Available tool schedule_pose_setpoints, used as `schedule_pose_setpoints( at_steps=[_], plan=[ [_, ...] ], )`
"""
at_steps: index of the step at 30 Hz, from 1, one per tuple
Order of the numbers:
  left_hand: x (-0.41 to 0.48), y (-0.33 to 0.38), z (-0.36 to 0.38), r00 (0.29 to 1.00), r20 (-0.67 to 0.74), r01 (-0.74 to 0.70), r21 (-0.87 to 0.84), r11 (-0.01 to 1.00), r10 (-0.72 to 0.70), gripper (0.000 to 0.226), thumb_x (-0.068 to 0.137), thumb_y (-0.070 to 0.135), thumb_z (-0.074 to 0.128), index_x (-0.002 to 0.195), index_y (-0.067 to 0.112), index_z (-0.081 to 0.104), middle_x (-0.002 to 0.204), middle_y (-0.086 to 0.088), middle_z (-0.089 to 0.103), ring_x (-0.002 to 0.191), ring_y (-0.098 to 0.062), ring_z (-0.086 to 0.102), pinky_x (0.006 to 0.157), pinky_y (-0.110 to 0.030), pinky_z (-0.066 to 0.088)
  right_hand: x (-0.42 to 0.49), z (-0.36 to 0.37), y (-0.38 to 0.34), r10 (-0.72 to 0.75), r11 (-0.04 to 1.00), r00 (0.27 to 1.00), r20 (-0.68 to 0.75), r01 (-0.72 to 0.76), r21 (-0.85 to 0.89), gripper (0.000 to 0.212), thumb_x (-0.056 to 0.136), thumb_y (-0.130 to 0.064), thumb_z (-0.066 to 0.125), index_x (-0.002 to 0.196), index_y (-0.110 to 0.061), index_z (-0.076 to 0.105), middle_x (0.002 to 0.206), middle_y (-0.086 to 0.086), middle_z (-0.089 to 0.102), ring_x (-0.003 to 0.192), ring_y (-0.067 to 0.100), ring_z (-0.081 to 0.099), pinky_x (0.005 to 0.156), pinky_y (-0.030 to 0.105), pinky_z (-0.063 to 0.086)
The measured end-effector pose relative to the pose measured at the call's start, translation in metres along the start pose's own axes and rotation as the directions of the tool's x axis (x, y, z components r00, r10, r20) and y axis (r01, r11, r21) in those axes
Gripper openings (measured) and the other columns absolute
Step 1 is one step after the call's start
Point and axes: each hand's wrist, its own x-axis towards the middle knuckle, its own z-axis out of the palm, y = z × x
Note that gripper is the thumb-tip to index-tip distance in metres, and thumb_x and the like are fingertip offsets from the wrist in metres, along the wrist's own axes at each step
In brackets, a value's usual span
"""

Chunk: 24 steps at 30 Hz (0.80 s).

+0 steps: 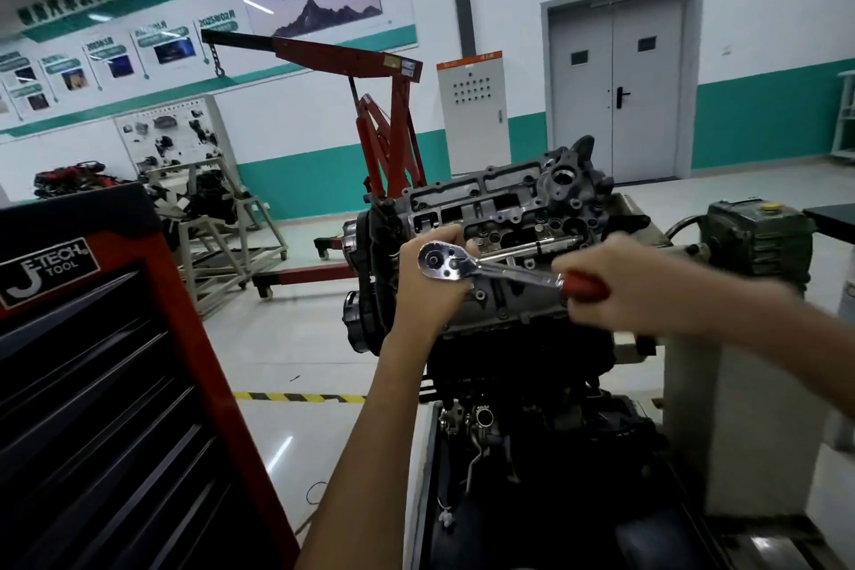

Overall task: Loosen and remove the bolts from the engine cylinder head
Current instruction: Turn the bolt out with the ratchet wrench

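We see ratchet wrench (490, 269) lying left-right, drive end leftward; right hand (634, 287) grip wraps handle, left hand (428, 292) clasps drive end.

The glossy pale grey floor (300, 338) carries a red steel engine crane (402, 130), a red-and-black tool cabinet (139, 384) and a yellow-black striped tape line (296, 397).

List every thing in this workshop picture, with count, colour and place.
cylinder head: one, grey, atop the engine, centre
ratchet wrench: one, chrome with red handle, above the cylinder head
tool cabinet: one, red and black, left foreground
engine hoist: one, red, behind the engine
double door: one, grey, back wall
control cabinet: one, white, orange top, left of the door
left hand: one, grips at the wrench head
right hand: one, blurred, grips the red handle
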Motion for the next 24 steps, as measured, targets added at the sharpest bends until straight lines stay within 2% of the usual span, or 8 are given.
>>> schedule_pose_setpoints(
  at_steps=[2, 4, 8, 11, 14, 19, 21, 24],
  plan=[
    [-0.001, 0.005, 0.008, 0.998, -0.055, 0.025, -0.020, 1.000, -0.026, 0.038, 0.085, -0.008, 0.058, 0.056, -0.002, 0.035, 0.055, -0.011, 0.030, 0.055, -0.010, 0.028, 0.054, -0.027, 0.024, 0.010, -0.027, 0.007, -0.070, 0.978, 0.997, -0.043, 0.060, -0.199, 0.014, 0.079, -0.017, 0.059, 0.067, -0.019, 0.052, 0.053, -0.006, 0.052, 0.048, 0.001, 0.051, 0.051, 0.015, 0.042],
    [-0.003, 0.004, 0.012, 0.992, -0.108, 0.059, -0.054, 0.997, -0.064, 0.040, 0.087, -0.007, 0.057, 0.056, 0.001, 0.033, 0.054, -0.007, 0.028, 0.055, -0.009, 0.026, 0.055, -0.027, 0.024, 0.010, -0.022, 0.010, -0.048, 0.974, 0.998, -0.049, 0.036, -0.222, 0.013, 0.080, -0.020, 0.058, 0.069, -0.023, 0.052, 0.055, -0.006, 0.054, 0.049, 0.003, 0.053, 0.053, 0.018, 0.046],
    [-0.009, 0.001, 0.011, 0.984, -0.152, 0.072, -0.120, 0.990, -0.090, 0.047, 0.091, -0.001, 0.057, 0.057, 0.016, 0.030, 0.055, 0.006, 0.026, 0.053, -0.008, 0.025, 0.053, -0.026, 0.023, -0.008, 0.065, -0.008, 0.072, 0.976, 0.977, -0.202, -0.028, 0.216, 0.022, 0.081, -0.013, 0.063, 0.067, -0.021, 0.047, 0.055, -0.005, 0.051, 0.043, 0.008, 0.048, 0.045, 0.024, 0.046],
    [-0.008, 0.006, 0.018, 0.992, -0.108, 0.043, -0.165, 0.985, -0.062, 0.046, 0.092, -0.001, 0.056, 0.059, 0.015, 0.030, 0.057, 0.002, 0.023, 0.055, -0.011, 0.022, 0.056, -0.031, 0.020, -0.007, 0.131, -0.044, 0.240, 0.768, 0.925, -0.295, 0.005, 0.640, 0.022, 0.082, -0.010, 0.062, 0.070, -0.015, 0.044, 0.051, 0.000, 0.043, 0.039, 0.010, 0.039, 0.041, 0.025, 0.036],
    [-0.008, 0.005, 0.019, 0.995, -0.086, 0.038, -0.164, 0.986, -0.053, 0.046, 0.093, -0.001, 0.056, 0.059, 0.016, 0.030, 0.056, 0.007, 0.025, 0.054, -0.007, 0.023, 0.054, -0.028, 0.021, 0.001, 0.151, -0.063, 0.269, 0.666, 0.928, -0.259, 0.015, 0.746, 0.023, 0.084, -0.007, 0.058, 0.070, -0.014, 0.041, 0.053, 0.004, 0.040, 0.041, 0.013, 0.037, 0.043, 0.027, 0.034],
    [0.001, -0.004, -0.001, 0.999, 0.015, 0.029, -0.029, 0.999, -0.029, 0.044, 0.087, 0.000, 0.061, 0.057, 0.019, 0.034, 0.053, 0.012, 0.033, 0.052, -0.004, 0.031, 0.054, -0.019, 0.028, -0.007, 0.070, -0.017, 0.080, 0.941, 0.989, -0.129, -0.032, 0.336, 0.025, 0.077, -0.001, 0.061, 0.064, -0.017, 0.047, 0.049, -0.008, 0.045, 0.038, 0.002, 0.043, 0.041, 0.013, 0.033],
    [0.005, -0.002, -0.001, 0.998, 0.046, 0.035, -0.068, 0.997, -0.032, 0.037, 0.084, -0.002, 0.060, 0.060, 0.015, 0.037, 0.057, 0.004, 0.035, 0.055, -0.007, 0.034, 0.056, -0.019, 0.029, -0.001, 0.023, 0.000, 0.018, 0.991, 1.000, 0.004, -0.019, 0.134, 0.024, 0.080, -0.004, 0.060, 0.068, -0.022, 0.051, 0.055, -0.007, 0.052, 0.043, -0.002, 0.049, 0.048, 0.012, 0.041],
    [0.006, 0.002, 0.007, 0.999, 0.027, 0.036, -0.058, 0.998, -0.035, 0.041, 0.081, -0.014, 0.057, 0.053, 0.007, 0.037, 0.053, 0.001, 0.030, 0.053, -0.004, 0.027, 0.052, -0.020, 0.023, 0.010, -0.016, 0.014, -0.049, 0.991, 0.998, -0.047, 0.042, -0.131, 0.025, 0.080, -0.010, 0.060, 0.066, -0.026, 0.049, 0.052, -0.007, 0.052, 0.046, 0.002, 0.051, 0.051, 0.017, 0.042]
  ],
)
